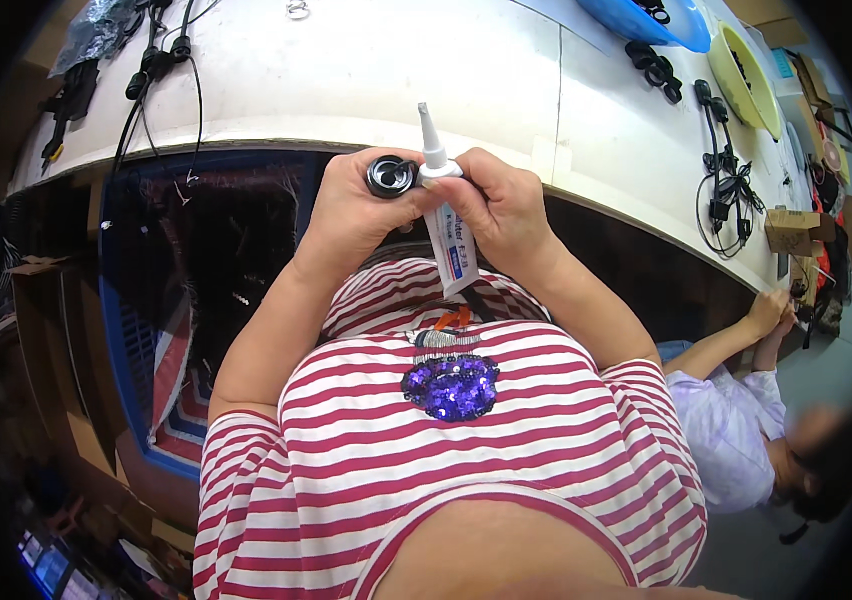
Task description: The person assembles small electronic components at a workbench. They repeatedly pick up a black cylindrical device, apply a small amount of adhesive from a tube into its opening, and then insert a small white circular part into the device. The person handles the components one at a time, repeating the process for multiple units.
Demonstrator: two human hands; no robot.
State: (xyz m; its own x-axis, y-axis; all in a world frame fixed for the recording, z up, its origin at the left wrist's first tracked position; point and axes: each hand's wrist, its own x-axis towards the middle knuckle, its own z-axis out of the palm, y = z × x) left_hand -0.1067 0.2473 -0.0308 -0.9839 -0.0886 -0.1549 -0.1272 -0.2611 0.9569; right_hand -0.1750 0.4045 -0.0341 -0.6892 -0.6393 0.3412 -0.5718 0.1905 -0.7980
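In front of my chest, my left hand (344, 205) is closed around a black cylindrical part (389, 177), its round end with a silvery ring facing up. A thin dark strand runs from it toward my right hand (513, 208). That hand grips a white squeeze tube (454, 250) near its neck, thumb across the front. The tube's tapered white nozzle (430, 135) points up and away from me, and its flat end hangs down toward my striped shirt. My two hands are close together, and the left fingertips come up beside the tube's neck.
A white worktable (346, 70) stretches ahead. Black cables (156, 75) hang over its left edge, and more cables (731, 195) lie at right. Black rings (653, 70) sit near a blue basin (651, 22) and a yellow basin (746, 80). Another person (736, 420) works at right.
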